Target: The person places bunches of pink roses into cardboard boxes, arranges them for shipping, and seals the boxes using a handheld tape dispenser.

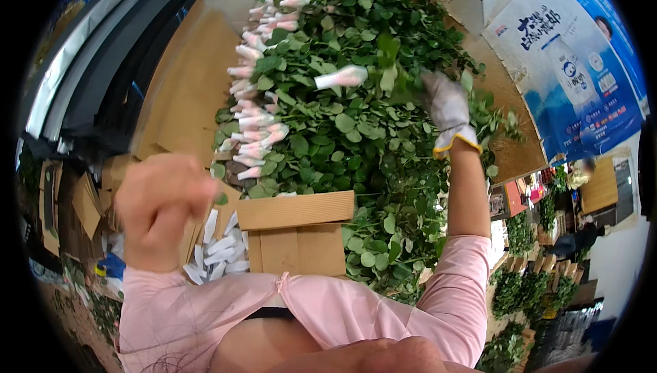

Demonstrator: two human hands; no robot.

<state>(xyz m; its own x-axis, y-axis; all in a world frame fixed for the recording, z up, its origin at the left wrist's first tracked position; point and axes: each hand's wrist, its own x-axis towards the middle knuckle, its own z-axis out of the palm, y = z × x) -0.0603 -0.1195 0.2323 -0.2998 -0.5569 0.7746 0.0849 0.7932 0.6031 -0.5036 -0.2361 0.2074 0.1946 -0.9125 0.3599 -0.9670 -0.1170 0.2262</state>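
Observation:
My right hand (pixel 446 103), in a white work glove with a yellow cuff, is closed around the leafy stem of a rose (pixel 341 77). A white sleeve covers its pinkish bud, which points left above the pile; the leaves near the glove are blurred. Beneath it lies a thick heap of leafy rose stems (pixel 342 126), their sleeved buds (pixel 252 123) lined up along the left side. My bare left hand (pixel 164 202) is raised at the left, blurred by motion, its fingers curled in. Whatever those fingers might hold is hidden. Loose white sleeves (pixel 220 250) lie just beyond that wrist.
A cardboard box (pixel 295 210) stands before me at the heap's near edge. Cardboard sheets (pixel 181 89) and dark stacked panels (pixel 116 72) line the left. A blue and white printed sheet (pixel 568 65) borders the right. Beyond my right arm are more leafy bundles (pixel 527 291).

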